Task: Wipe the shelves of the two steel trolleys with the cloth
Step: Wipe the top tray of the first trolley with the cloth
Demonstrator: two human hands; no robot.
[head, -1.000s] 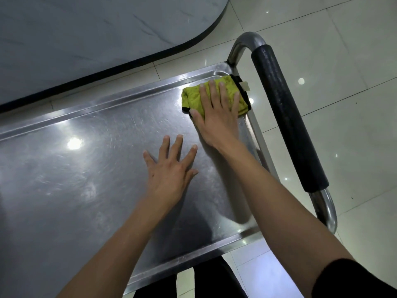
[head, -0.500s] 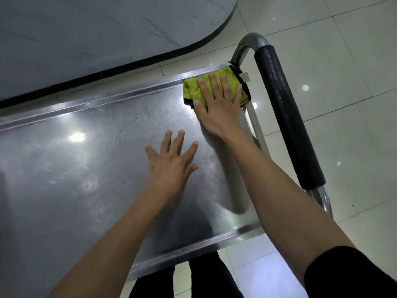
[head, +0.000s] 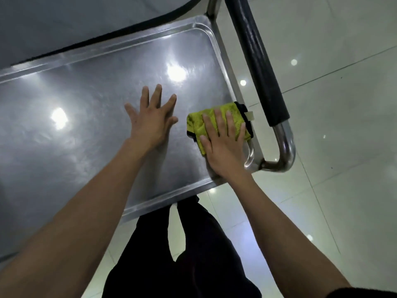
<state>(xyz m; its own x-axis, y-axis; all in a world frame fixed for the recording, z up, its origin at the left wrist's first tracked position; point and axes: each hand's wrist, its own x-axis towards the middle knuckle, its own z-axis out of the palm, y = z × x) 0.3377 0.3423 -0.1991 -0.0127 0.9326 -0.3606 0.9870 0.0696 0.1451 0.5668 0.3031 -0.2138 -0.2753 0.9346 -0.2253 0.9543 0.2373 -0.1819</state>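
While the person leans over the trolley, the top shelf (head: 71,134) fills the left side of the view. It is a flat steel tray with a raised rim, and round lights shine back from it in bright spots. A grey surface with a dark edge (head: 64,20) lies past the far rim.

Near the middle, the left hand (head: 151,119) lies flat on the bare steel. Its fingers are straight and spread apart, and it holds nothing.

Just to the right of it is the cloth (head: 217,123). It is yellow-green with a black edge and a small pale tag on its right side. It sits on the shelf by the right rim, close to the near right corner. The right hand (head: 223,145) presses down on top of it, palm flat and fingers straight, not curled around it. The two hands are near each other but do not touch.

Farther right, the trolley handle (head: 255,59) runs along the end of the shelf. It is a shiny steel tube with a black grip, and it bends back to the frame at the near corner. Pale floor tiles (head: 343,147) spread out beyond it. Dark trousers (head: 193,254) show below the near rim.
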